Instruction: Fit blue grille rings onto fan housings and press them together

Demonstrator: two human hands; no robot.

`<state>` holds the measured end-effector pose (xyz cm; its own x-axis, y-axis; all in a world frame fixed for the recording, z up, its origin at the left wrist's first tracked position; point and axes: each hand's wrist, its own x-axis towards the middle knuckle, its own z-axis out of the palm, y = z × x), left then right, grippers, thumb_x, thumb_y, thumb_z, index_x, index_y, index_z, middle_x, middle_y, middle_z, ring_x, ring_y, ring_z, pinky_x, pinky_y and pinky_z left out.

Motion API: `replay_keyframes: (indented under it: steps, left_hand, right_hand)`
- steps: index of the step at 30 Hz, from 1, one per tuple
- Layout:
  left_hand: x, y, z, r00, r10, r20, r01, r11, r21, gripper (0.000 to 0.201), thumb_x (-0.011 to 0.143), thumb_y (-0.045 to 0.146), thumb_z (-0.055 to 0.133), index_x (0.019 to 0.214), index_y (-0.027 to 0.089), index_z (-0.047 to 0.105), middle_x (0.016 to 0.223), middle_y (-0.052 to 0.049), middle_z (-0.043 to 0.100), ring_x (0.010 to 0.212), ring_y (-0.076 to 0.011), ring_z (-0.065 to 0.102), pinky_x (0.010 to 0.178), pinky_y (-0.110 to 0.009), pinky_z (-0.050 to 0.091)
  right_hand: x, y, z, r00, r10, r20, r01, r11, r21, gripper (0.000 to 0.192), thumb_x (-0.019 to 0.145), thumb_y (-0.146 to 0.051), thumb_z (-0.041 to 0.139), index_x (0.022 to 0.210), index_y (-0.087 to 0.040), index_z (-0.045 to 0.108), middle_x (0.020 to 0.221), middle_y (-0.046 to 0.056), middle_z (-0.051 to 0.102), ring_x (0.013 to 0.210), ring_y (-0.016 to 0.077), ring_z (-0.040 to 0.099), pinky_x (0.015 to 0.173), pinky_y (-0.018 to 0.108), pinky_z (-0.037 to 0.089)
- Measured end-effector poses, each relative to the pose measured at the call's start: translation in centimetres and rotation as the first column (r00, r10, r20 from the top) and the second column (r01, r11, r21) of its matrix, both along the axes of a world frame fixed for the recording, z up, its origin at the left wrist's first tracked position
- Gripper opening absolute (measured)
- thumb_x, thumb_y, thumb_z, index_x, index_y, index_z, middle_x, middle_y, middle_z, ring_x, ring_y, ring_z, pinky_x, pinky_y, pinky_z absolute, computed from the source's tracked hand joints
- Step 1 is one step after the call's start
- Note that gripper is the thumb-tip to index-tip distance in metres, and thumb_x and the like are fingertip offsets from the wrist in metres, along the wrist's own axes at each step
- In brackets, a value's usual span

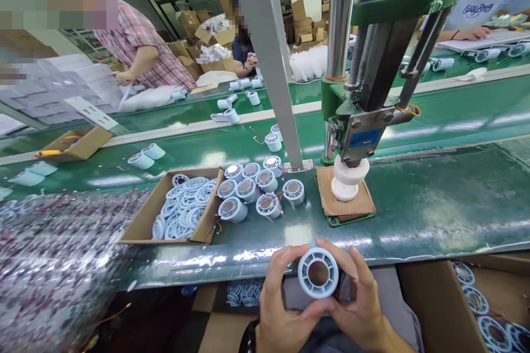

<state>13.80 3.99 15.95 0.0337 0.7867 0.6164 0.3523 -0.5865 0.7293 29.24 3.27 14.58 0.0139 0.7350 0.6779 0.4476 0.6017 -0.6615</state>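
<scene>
Green bench (434,204), cluttered workshop, both hands' fingers (290,265) gripping round white housing (318,273), possibly plastic.

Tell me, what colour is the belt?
Green belt, seen in the head view.

Bright, even overhead light leaves white glare streaks on the green belt (434,198), strongest along its near edge. Shadows beside the press (351,138) are soft and short. Left of the press the frame edge smears, straight lines bow, and faces are pixelated.
</scene>
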Motion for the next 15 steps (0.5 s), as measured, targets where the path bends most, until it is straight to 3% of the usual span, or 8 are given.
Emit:
replay_keyframes:
  steps: [7,15]
  left_hand:
    - [0.1,0.0,1.3,0.999,0.015,-0.043,-0.016,1.000,-0.021,0.069,0.084,0.060,0.073,0.141,0.027,0.050,0.112,-0.008,0.076,0.104,-0.0256,0.073,0.093,-0.040,0.061]
    - [-0.2,-0.3,1.5,0.993,0.031,-0.115,-0.030,0.999,0.011,0.062,0.084,0.057,0.075,0.132,0.024,0.057,0.108,-0.009,0.077,0.104,-0.0264,0.072,0.096,-0.040,0.059]
  right_hand:
    - [-0.2,-0.1,0.4,0.999,-0.001,-0.041,0.000,1.000,-0.024,0.077,0.102,-0.044,0.055,0.162,-0.026,0.009,0.120,0.019,0.076,0.109,0.0268,0.076,0.091,0.043,0.064]
    - [-0.5,-0.1,-0.1,0.986,0.075,-0.146,-0.084,0.995,-0.055,0.074,0.104,-0.032,0.055,0.162,-0.030,0.010,0.125,0.017,0.074,0.115,0.0247,0.074,0.094,0.042,0.063]
